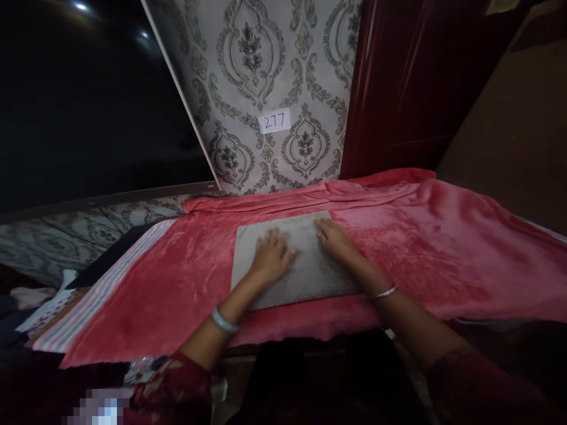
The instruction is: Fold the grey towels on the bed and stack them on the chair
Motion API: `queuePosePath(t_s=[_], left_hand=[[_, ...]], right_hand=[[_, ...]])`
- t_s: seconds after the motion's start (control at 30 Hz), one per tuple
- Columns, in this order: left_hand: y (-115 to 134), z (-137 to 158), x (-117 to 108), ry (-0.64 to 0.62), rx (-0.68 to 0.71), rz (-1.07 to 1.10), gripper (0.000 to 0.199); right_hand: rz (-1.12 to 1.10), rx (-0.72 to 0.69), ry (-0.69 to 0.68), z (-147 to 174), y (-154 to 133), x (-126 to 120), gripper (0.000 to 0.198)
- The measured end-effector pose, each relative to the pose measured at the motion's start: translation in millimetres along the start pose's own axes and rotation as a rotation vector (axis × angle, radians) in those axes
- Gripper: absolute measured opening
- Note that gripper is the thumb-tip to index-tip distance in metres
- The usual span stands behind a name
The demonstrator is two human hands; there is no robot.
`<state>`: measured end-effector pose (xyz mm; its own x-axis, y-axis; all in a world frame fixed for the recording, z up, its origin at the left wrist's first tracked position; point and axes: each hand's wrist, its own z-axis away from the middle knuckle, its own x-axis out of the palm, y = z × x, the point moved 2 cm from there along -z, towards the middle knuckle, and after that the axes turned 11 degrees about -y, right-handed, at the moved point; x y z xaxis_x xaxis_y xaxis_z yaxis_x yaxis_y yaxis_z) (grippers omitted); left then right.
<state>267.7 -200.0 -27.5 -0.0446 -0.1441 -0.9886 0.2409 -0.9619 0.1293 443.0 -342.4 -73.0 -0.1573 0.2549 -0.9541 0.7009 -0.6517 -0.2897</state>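
Smoothing seems in hand: the grey sheet [308,274] lies near the red blanket [146,283]'s front edge; left hand [272,260], fingers spread, right hand [335,239] at its far-right corner, pinch unclear. Next needs even pressure.

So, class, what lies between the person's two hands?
In the head view, only a bare stretch of the grey sheet lies between the left hand and the right hand.
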Motion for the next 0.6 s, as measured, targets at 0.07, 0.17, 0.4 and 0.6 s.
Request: queuePosePath(t_s=[0.07,0.17,0.4,0.6], left_hand=[[31.7,16.3,18.3,-0.018,0.172,-0.030,0.062],[56.5,31.9,45.5,-0.054,0.250,-0.082,0.071],[42.7,40.5,58.2,0.012,0.194,-0.145,0.079],[-7.4,58.0,57.7,0.097,0.037,-0.177,0.071]], right_hand=[[0.021,-0.016,-0.007,17.2,-2.5,5.6,0.053],[0.068,-0.015,-0.014,34.9,-8.9,12.0,0.052],[0.074,-0.020,0.020,41.2,-10.8,11.8,0.051],[0.054,-0.026,0.028,42.2,-7.5,13.8,0.051]])
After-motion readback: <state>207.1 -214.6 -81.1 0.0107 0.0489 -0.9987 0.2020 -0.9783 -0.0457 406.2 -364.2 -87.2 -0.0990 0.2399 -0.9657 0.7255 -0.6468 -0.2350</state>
